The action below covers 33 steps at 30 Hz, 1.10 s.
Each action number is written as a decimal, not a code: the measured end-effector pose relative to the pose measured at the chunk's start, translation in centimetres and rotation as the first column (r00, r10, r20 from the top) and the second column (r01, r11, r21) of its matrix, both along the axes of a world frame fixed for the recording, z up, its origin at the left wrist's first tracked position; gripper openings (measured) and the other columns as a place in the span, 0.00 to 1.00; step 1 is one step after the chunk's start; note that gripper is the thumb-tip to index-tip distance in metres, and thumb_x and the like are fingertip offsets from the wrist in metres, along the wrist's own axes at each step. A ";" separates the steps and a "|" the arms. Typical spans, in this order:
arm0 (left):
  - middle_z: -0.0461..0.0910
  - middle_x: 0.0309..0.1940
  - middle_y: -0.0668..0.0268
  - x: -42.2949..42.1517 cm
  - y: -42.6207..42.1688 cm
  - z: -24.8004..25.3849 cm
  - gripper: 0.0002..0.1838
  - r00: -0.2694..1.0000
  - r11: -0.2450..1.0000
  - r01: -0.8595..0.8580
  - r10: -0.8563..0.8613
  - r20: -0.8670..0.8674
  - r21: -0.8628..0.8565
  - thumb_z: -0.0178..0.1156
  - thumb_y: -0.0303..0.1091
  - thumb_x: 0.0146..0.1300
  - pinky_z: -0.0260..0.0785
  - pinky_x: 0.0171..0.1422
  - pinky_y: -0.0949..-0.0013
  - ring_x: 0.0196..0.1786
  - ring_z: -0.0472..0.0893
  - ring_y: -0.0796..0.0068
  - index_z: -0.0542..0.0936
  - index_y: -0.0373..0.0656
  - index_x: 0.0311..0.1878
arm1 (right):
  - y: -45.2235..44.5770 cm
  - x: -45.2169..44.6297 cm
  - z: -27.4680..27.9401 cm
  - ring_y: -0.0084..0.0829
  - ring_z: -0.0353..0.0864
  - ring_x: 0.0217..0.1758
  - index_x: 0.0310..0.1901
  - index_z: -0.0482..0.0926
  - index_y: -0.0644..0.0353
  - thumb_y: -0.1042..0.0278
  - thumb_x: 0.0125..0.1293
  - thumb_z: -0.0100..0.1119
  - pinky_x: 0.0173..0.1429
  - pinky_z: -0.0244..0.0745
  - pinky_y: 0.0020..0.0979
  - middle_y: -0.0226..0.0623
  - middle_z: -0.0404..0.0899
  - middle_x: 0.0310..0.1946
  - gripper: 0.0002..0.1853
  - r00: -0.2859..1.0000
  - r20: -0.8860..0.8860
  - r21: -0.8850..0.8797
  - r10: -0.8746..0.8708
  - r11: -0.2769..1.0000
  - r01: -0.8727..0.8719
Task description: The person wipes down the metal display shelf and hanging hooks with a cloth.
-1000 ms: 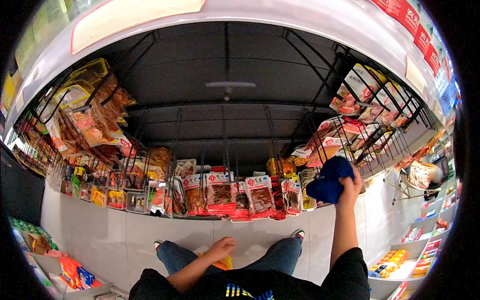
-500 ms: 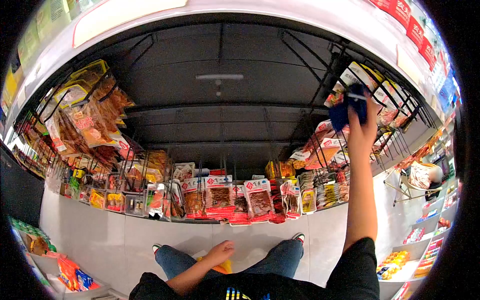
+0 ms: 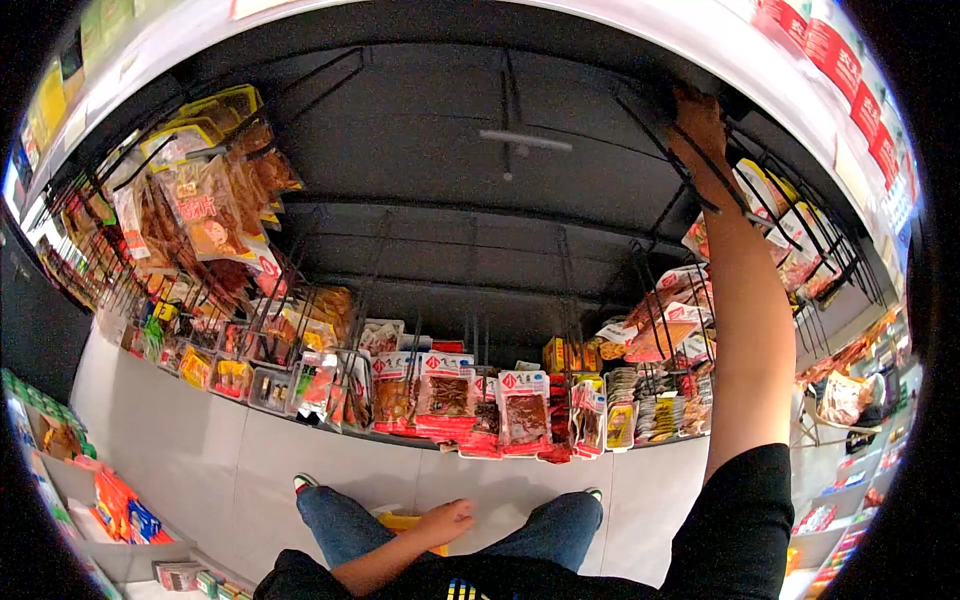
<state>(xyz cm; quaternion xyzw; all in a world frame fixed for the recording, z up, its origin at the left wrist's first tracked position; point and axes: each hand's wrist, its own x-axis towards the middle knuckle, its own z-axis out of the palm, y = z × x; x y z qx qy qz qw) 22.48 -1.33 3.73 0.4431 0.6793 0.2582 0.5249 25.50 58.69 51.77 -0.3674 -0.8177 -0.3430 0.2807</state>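
My right hand (image 3: 700, 125) reaches into the dark upper right of the black rack (image 3: 440, 215), by the back panel and the metal hooks. Its fingers are curled, partly lost in shadow. The dark blue cloth it held half a second ago can hardly be told from the dark around it. Low in the middle, my left hand (image 3: 445, 522) hovers over my lap with its fingers curled in and nothing visible in them. Behind it shows a yellow thing (image 3: 400, 522), mostly covered. Beneath my right forearm hang packets of food (image 3: 770, 190) on the hooks.
More bagged snacks (image 3: 205, 205) hang on the left hooks. A row of red and white packets (image 3: 445, 395) lines the rack's bottom. Bare black hooks (image 3: 645, 150) jut out near my right arm. A white shelf edge (image 3: 640, 15) curves overhead. Side shelves (image 3: 150, 555) hold other goods.
My right hand has gone further up and deeper into the rack, taking the dark blue cloth into shadow. The view has shifted, and my left hand stays over my lap.
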 end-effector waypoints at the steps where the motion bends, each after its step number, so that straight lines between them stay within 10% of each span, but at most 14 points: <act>1: 0.80 0.45 0.56 0.0 -0.1 0.0 0.23 1.000 1.000 -0.001 0.001 0.006 0.003 0.53 0.45 0.61 0.70 0.53 0.60 0.49 0.79 0.58 0.70 0.42 0.56 | -0.9 -0.9 0.2 0.49 0.64 0.63 0.62 0.67 0.53 0.77 0.50 0.54 0.67 0.66 0.38 0.43 0.68 0.60 0.32 1.000 0.006 0.003 0.001 1.000 -0.001; 3: 0.80 0.44 0.55 0.4 -0.3 0.4 0.23 0.991 0.996 -0.083 0.086 0.102 -0.035 0.53 0.45 0.61 0.70 0.53 0.60 0.49 0.79 0.57 0.70 0.42 0.56 | -2.8 -2.7 0.0 0.47 0.65 0.63 0.62 0.67 0.53 0.78 0.50 0.52 0.68 0.64 0.37 0.43 0.69 0.60 0.32 0.932 -0.025 -0.055 0.361 0.931 -0.362; 7: 0.80 0.44 0.54 0.2 0.9 3.8 0.23 1.000 0.999 0.002 -0.001 -0.026 0.051 0.54 0.44 0.61 0.70 0.52 0.60 0.49 0.79 0.56 0.70 0.41 0.56 | -4.4 -2.5 0.5 0.48 0.66 0.62 0.62 0.68 0.53 0.79 0.50 0.51 0.67 0.64 0.38 0.44 0.70 0.58 0.32 0.936 0.007 -0.097 0.351 0.932 -0.348; 13: 0.79 0.44 0.55 -1.0 1.3 5.4 0.22 0.999 0.999 0.037 -0.036 -0.027 0.022 0.55 0.39 0.63 0.71 0.53 0.63 0.49 0.79 0.61 0.69 0.39 0.57 | -7.8 -2.6 -1.0 0.48 0.69 0.59 0.58 0.71 0.55 0.71 0.51 0.54 0.61 0.69 0.40 0.47 0.71 0.57 0.28 0.979 -0.194 -0.042 0.065 0.996 -0.075; 17: 0.79 0.45 0.54 -2.0 -0.7 4.5 0.23 0.998 0.997 -0.065 0.066 0.010 -0.033 0.55 0.41 0.61 0.70 0.53 0.61 0.48 0.79 0.58 0.69 0.39 0.57 | -11.8 -1.9 -4.1 0.47 0.74 0.54 0.52 0.76 0.59 0.62 0.50 0.56 0.58 0.70 0.39 0.49 0.75 0.50 0.24 0.975 -0.203 -0.570 -0.094 0.821 -0.039; 23: 0.79 0.45 0.53 -3.4 -1.2 8.8 0.23 0.994 0.998 0.020 -0.026 -0.108 -0.053 0.53 0.42 0.61 0.70 0.53 0.60 0.49 0.79 0.56 0.70 0.39 0.56 | -15.9 -4.4 -7.7 0.50 0.77 0.49 0.53 0.76 0.57 0.63 0.51 0.59 0.56 0.71 0.41 0.56 0.76 0.47 0.24 0.736 -0.621 -0.338 0.270 0.755 -0.563; 25: 0.79 0.45 0.53 -3.2 -1.1 9.5 0.23 0.990 0.995 0.043 -0.055 -0.132 -0.095 0.53 0.42 0.61 0.69 0.54 0.60 0.48 0.79 0.56 0.70 0.39 0.55 | -16.3 -6.2 -6.3 0.51 0.77 0.48 0.53 0.77 0.57 0.59 0.51 0.58 0.55 0.72 0.40 0.56 0.78 0.43 0.25 0.577 -0.651 -0.001 0.493 0.760 -0.650; 29: 0.79 0.46 0.54 -2.5 -1.0 7.6 0.24 0.997 0.999 0.022 -0.025 -0.070 -0.043 0.53 0.44 0.63 0.70 0.55 0.59 0.50 0.78 0.56 0.69 0.43 0.59 | -17.9 -7.1 -4.2 0.52 0.78 0.48 0.50 0.78 0.63 0.41 0.51 0.56 0.56 0.71 0.40 0.55 0.80 0.41 0.33 0.878 -0.474 -0.532 0.071 0.771 -0.349; 33: 0.79 0.46 0.54 -1.9 -1.0 6.8 0.22 0.998 0.999 0.011 -0.013 -0.054 -0.031 0.52 0.42 0.62 0.70 0.53 0.60 0.48 0.79 0.58 0.70 0.40 0.56 | -15.1 -5.9 -5.0 0.46 0.79 0.44 0.44 0.78 0.70 0.37 0.52 0.58 0.50 0.70 0.36 0.53 0.80 0.35 0.35 0.741 -0.643 -0.655 -0.194 0.641 -0.401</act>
